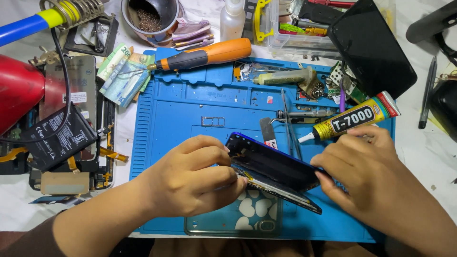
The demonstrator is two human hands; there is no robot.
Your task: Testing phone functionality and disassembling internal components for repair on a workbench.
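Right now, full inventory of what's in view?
phone: 1, dark with blue edge, opened, held over the mat
mat: 1, blue, centre of the table
screwdriver: 1, orange and black, mat's top edge
glue tube: 1, yellow and black, right of mat
banknotes: several, green, left of mat
battery: 1, black, far left
phone case: 1, clear with white hearts, under the phone
black slab: 1, top right
bowl: 1, top centre
left hand: grips the phone's left end
right hand: grips the phone's right end
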